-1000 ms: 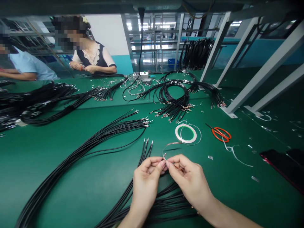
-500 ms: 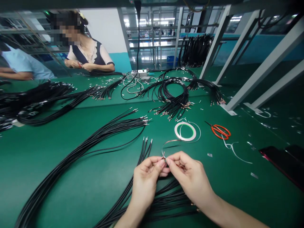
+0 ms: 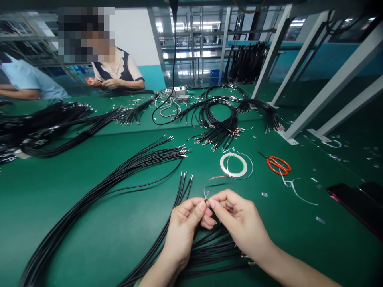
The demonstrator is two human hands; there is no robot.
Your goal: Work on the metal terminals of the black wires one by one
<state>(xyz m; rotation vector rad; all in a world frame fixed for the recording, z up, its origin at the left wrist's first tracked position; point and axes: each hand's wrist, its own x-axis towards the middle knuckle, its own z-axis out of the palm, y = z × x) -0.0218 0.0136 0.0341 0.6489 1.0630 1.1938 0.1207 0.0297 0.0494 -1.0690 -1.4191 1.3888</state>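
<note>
Left hand (image 3: 182, 229) and right hand (image 3: 241, 223) almost meet; grips pinched on thin metal strip (image 3: 213, 178).

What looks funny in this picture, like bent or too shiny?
In the head view, the white metal legs lean sharply, the green table bows at its edges, and the far floor glares, while the left hand and right hand look sharp.

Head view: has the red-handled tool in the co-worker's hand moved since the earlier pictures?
Yes: the co-worker's red-handled tool now sits farther left in the view, farther from the white box among the wires.
</note>
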